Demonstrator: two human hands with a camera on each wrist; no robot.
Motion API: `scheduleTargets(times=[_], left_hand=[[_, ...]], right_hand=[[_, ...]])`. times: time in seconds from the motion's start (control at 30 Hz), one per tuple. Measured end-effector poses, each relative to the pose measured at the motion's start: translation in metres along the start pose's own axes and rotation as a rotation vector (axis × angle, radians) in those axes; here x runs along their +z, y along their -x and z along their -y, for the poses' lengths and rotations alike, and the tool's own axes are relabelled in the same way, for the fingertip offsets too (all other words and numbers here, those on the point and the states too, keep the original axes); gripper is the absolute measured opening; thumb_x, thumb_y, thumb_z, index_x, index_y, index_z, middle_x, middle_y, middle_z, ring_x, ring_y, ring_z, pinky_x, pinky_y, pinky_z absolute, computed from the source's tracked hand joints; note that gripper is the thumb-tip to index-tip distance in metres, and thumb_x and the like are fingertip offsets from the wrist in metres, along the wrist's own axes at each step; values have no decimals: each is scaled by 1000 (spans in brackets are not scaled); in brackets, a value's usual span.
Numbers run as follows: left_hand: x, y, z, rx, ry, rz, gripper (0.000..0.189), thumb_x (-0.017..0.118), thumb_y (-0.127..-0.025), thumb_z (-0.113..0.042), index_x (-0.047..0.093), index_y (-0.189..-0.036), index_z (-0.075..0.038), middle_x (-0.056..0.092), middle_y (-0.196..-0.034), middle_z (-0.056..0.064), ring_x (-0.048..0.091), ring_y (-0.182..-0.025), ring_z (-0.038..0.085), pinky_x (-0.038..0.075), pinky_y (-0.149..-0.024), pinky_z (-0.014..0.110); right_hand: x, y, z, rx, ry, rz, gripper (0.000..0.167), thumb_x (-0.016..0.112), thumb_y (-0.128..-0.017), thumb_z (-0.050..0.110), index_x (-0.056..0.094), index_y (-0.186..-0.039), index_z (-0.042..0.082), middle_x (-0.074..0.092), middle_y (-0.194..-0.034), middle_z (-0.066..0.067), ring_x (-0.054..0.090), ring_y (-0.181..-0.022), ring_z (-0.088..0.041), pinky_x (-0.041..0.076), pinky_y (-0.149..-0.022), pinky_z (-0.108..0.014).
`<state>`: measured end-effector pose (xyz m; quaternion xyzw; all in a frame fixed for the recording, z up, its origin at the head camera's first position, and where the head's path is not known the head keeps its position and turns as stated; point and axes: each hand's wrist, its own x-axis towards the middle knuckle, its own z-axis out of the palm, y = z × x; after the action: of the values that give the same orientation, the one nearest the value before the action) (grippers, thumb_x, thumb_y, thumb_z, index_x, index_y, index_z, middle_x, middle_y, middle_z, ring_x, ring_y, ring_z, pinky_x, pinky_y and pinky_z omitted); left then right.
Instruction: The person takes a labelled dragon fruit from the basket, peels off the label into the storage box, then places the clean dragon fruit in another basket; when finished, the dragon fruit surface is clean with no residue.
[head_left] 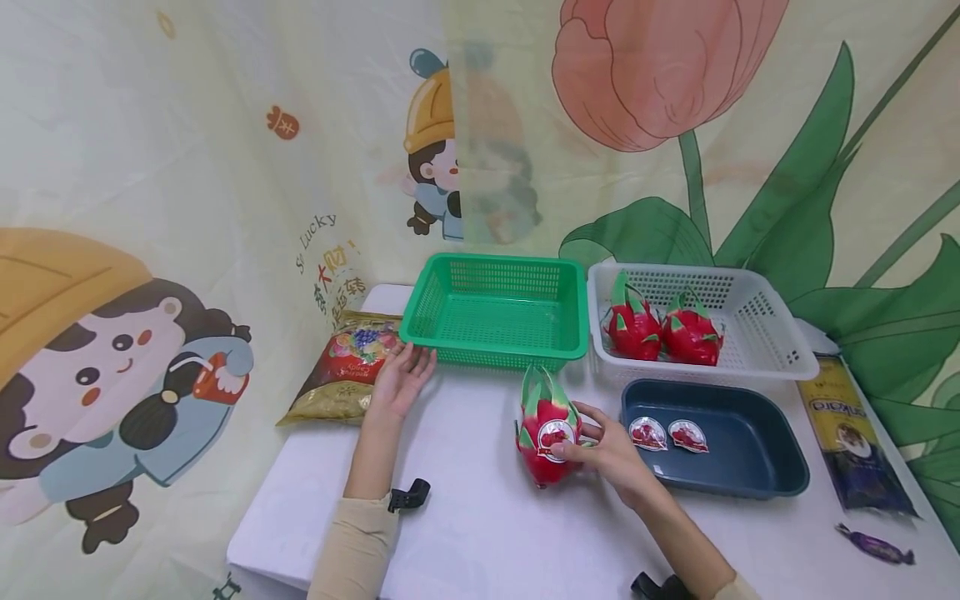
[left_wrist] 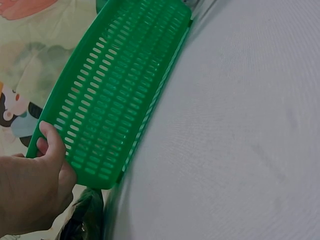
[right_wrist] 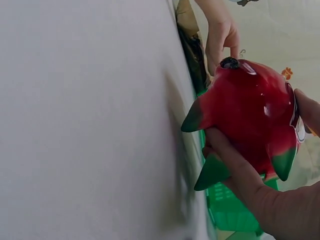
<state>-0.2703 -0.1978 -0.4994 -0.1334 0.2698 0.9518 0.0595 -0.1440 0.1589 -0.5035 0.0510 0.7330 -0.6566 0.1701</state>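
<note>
My right hand (head_left: 611, 454) grips a red dragon fruit (head_left: 542, 421) with green leaf tips, upright above the white table. The thumb lies on the round sticker (head_left: 557, 439) on its front. In the right wrist view, fingers (right_wrist: 235, 160) run along the side of the glossy dragon fruit (right_wrist: 250, 110). My left hand (head_left: 401, 379) is at the front left corner of the green basket (head_left: 495, 354), fingers loosely extended by the rim. The left wrist view has the thumb (left_wrist: 54, 142) in front of the basket's slotted wall; whether it presses there, I cannot tell.
Two dragon fruits (head_left: 663, 329) sit in a white basket (head_left: 772, 321) at the back right. A dark blue tray (head_left: 750, 450) holds two round stickers (head_left: 667, 435). A candy bag (head_left: 352, 362) lies left; a gold-and-blue packet (head_left: 855, 437) and purple wrapped candy (head_left: 876, 546) lie right.
</note>
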Motion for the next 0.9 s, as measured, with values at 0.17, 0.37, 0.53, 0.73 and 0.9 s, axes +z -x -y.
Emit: scheduleTargets(times=[0.17,0.37,0.53,0.73,0.9], left_hand=[[0,1,0,1,7,1,16,52,-108,-6,50,-121,-15,57,-126,7,48,-133,21,45,-116,39],[-1,3,7,-20,-34,25,18,54,-109,-11,50,-126,-14,56,-124,8,52,-127,22,48,-113,41],[8,8,30,-61,-277,136,3,56,-108,-11,56,-105,-10,64,-118,10,60,-121,28,49,-111,51],[33,19,61,-166,-689,312,26,51,-109,-7,51,-131,6,62,-131,25,59,-128,41,52,-107,51],[47,27,75,-153,-865,396,40,56,-105,-4,47,-138,16,63,-130,24,67,-113,31,55,-104,48]], right_hand=[[-1,-11,2,4,16,-17,89,86,-87,26,36,-159,10,52,-150,-25,50,-137,-43,63,-85,-40],[1,-15,3,16,41,-23,93,86,-88,27,33,-160,6,50,-151,-27,49,-136,-44,63,-85,-41],[-1,-15,8,-10,137,-11,98,89,-84,34,34,-160,7,51,-149,-26,50,-136,-44,63,-88,-45],[-9,-8,13,-67,222,-12,99,90,-82,36,35,-159,4,51,-149,-26,54,-133,-46,62,-90,-47],[-9,-2,18,-101,312,-36,100,89,-82,42,36,-158,2,54,-147,-25,56,-131,-45,62,-90,-47]])
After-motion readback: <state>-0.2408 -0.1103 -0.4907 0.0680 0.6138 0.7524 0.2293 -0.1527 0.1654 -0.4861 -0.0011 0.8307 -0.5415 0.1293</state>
